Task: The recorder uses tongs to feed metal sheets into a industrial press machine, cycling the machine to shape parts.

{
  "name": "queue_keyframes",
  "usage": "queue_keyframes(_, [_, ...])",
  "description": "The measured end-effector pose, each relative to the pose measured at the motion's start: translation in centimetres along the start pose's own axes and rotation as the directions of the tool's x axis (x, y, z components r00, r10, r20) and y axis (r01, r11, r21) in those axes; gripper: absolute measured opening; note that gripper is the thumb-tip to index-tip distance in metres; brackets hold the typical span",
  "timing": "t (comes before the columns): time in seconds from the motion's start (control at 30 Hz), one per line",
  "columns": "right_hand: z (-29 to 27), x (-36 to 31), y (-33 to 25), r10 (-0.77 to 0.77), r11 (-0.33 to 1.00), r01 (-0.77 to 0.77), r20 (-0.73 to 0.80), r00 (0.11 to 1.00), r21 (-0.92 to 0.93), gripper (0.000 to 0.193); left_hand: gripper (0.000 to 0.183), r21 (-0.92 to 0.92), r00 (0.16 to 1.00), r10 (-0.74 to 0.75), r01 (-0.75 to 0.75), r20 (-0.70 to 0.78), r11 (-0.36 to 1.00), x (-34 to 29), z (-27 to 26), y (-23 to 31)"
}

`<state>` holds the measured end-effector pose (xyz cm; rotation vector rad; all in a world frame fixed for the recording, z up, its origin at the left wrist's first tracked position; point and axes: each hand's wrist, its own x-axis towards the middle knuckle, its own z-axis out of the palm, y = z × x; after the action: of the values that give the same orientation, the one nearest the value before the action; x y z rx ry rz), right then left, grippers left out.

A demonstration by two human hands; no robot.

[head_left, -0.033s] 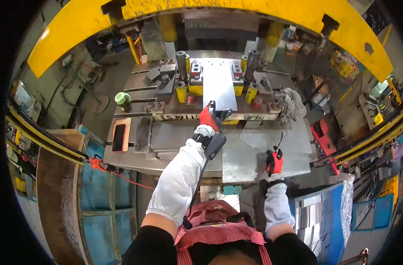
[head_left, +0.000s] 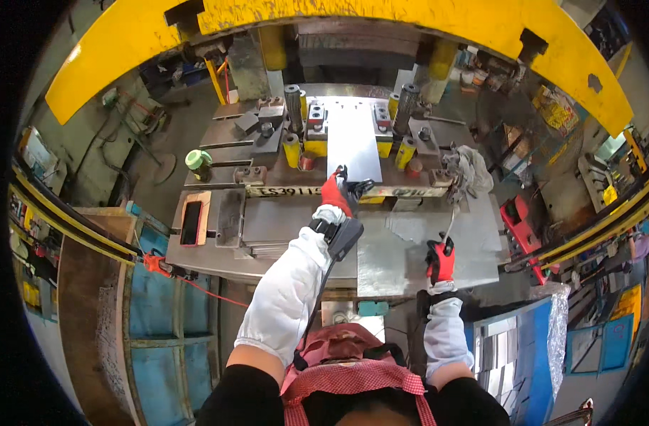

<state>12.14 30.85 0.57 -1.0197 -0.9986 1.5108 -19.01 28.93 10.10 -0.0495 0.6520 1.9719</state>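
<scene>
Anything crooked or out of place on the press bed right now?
Mostly orderly. The metal sheet lies square between the guide posts, its near edge under the left hand. The one untidy thing is a crumpled rag bunched on the right fixture. The right hand holds a thin tool on the table.

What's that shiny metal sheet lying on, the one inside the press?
The metal sheet lies flat on the die block, between yellow guide posts. The left hand grips its near edge. The die surface beneath is covered.

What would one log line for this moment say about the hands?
left hand: on near edge of metal sheet in press die | right hand: holding thin rod over steel table | grip: both closed
</scene>
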Motion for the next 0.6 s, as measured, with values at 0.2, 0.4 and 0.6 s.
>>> queue_keyframes(0.2, [17.6,5.4,-10.3,-0.277,0.860,0.461,0.557,0.783,-0.220,0.045,0.037,-0.035,0.995,-0.090,0.092,0.045,0.995,-0.2,-0.8,0.6])
queue_keyframes(0.4, [24.7,15.3,-12.2,0.155,0.935,0.137,0.726,0.670,-0.327,0.018,0.043,0.075,0.998,-0.066,0.067,-0.022,0.995,-0.5,0.9,-0.7])
queue_keyframes(0.6, [18.4,5.4,-13.5,-0.254,0.939,0.342,0.715,0.652,0.022,0.032,0.031,-0.132,0.859,-0.265,0.352,0.438,0.927,-0.2,-3.9,2.1])
